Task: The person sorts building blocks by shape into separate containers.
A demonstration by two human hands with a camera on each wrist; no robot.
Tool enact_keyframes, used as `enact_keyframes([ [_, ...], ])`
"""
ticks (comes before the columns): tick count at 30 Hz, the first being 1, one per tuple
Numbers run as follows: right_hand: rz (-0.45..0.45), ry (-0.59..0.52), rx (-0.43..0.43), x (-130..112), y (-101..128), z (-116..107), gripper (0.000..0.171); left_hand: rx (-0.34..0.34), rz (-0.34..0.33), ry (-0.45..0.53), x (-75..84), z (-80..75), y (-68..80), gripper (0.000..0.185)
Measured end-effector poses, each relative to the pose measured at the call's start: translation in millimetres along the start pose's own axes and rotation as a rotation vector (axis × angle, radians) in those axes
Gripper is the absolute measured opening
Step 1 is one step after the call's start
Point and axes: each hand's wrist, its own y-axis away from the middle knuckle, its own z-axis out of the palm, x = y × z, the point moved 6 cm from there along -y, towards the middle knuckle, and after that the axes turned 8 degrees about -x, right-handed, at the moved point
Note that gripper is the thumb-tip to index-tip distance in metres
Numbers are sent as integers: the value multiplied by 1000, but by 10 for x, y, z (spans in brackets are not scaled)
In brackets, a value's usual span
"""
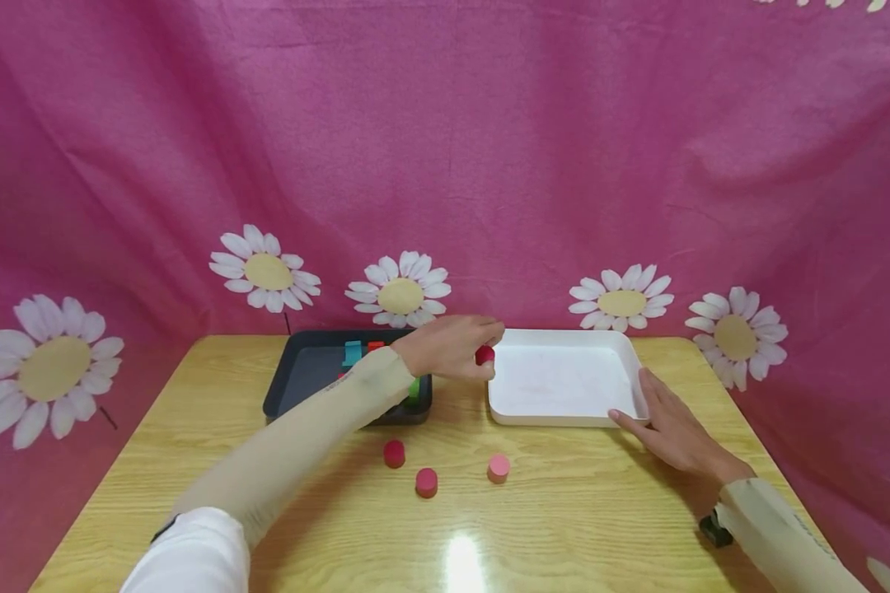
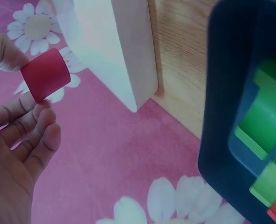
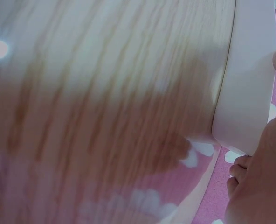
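My left hand [image 1: 452, 346] pinches a small red cylinder [image 1: 484, 355] between thumb and fingertips, in the air between the dark tray [image 1: 297, 383] and the white tray [image 1: 564, 416], close to the white tray's left rim. The left wrist view shows that red cylinder [image 2: 45, 74] held at the fingertips [image 2: 31, 105] beside the white tray's wall [image 2: 114, 56]. My right hand [image 1: 667, 424] lies flat on the table with straight fingers against the white tray's near right corner; the right wrist view shows the white tray's rim [image 3: 250, 84] by that hand.
The dark tray holds green blocks [image 2: 264, 121], a teal block [image 1: 352, 352] and a red one [image 1: 375, 346]. Two red cylinders [image 1: 394, 453] [image 1: 426, 483] and a pink cylinder [image 1: 498, 468] stand on the wooden table [image 1: 564, 527] in front of the trays. A pink daisy-print cloth [image 1: 445, 165] hangs behind.
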Motion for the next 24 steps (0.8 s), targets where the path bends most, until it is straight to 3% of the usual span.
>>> enact_keyframes([
  [12,-8,-2,11,8,22,7,108,-49,-6,-13,-51,374,-620,44],
  [18,-4,-2,4,-8,16,7,108,-56,-34,-51,-91,552,-779,50],
  [24,6,0,-2,-6,9,-1,109,-60,-63,-61,-138,633,-863,51],
])
